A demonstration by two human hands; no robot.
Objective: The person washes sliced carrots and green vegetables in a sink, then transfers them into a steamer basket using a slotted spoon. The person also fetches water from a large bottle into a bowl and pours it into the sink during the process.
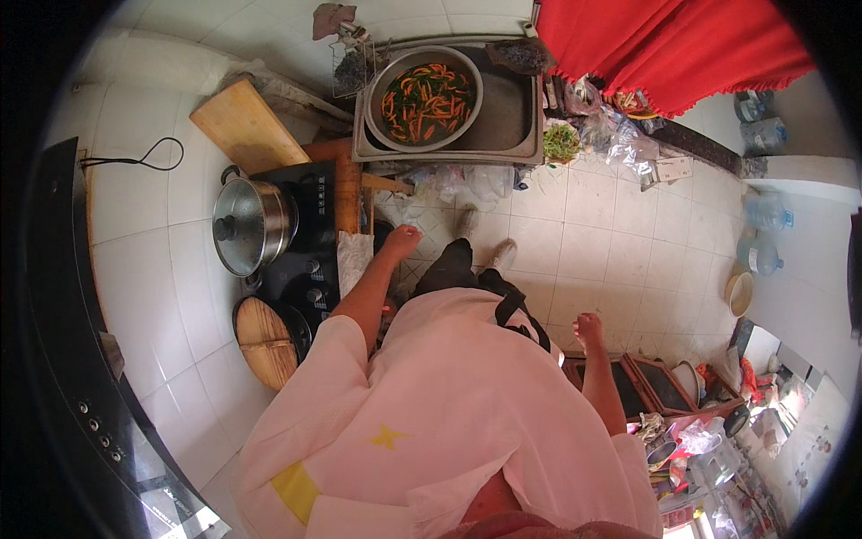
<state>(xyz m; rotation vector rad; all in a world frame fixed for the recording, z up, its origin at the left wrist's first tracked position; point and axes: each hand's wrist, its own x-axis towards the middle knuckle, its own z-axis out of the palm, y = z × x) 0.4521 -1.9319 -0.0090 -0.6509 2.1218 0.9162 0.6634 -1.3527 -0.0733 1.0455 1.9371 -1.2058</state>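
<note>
My left hand (405, 242) hangs over the floor beside the stove counter, its fingers loosely curled, and I see nothing in it. On the other side of my body, my right hand (588, 330) is in the air near a brown wooden cabinet, fingers curled; whether they close fully is unclear. A large metal basin (479, 101) stands in the steel sink (515, 128) ahead, filled with orange and green cut vegetables (431, 101) in dark liquid. A steel pot with a glass lid (242, 226) sits on the black cooktop (313, 229).
A wooden cutting board (249, 128) leans by the wall. A round wooden lid (266, 340) lies at the cooktop's near end. Leafy greens (560, 141) and plastic bags are right of the sink. Water bottles (759, 256) and a bowl (739, 294) line the right wall. The cabinet (653, 384) stands behind my right hand.
</note>
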